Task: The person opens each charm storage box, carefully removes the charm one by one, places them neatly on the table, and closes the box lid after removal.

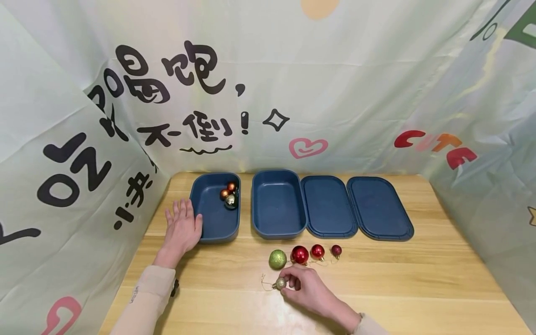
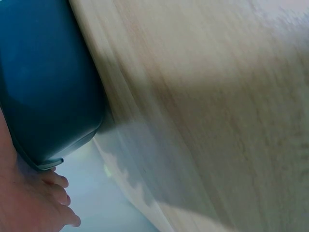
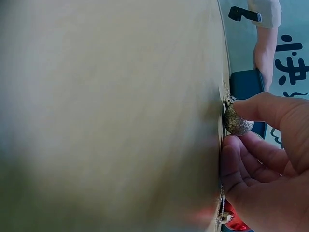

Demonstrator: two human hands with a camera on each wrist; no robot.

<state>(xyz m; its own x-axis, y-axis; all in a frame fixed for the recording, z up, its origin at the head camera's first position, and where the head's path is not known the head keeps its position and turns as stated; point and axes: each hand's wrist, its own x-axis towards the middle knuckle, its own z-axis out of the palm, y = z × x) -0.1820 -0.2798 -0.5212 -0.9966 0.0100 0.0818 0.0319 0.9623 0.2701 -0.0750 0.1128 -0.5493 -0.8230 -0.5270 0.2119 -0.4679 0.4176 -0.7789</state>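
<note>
My right hand point(image 1: 307, 289) pinches a small gold glitter bauble point(image 1: 281, 283) between thumb and fingers, low over the table. In the right wrist view the same bauble point(image 3: 236, 121) shows its metal cap and string. My left hand point(image 1: 183, 228) lies with straight fingers against the left rim of the left blue box point(image 1: 209, 236). Inside that box, by its right wall, are two copper baubles point(image 1: 224, 193) and a shiny gold bauble point(image 1: 231, 201). Just beyond my right hand sit a green glitter bauble point(image 1: 278, 259), two red baubles point(image 1: 299, 254) and a small dark-red bauble point(image 1: 336, 251).
A second blue box point(image 1: 279, 204) stands right of the first. Two blue lids point(image 1: 329, 204) lie flat beside it. The wooden table point(image 1: 398, 288) is bounded at the back and sides by printed cloth point(image 1: 356, 102).
</note>
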